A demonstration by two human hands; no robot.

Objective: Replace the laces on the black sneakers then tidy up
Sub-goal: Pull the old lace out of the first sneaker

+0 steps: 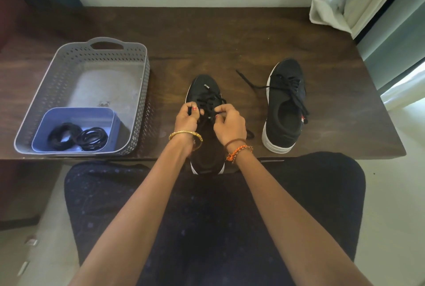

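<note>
The near sneaker is laid toe-away on the table, its long axis running straight out between both hands; its lace is pinched by the left hand and the right hand alike, equally near; the second sneaker is set apart to the right.
</note>
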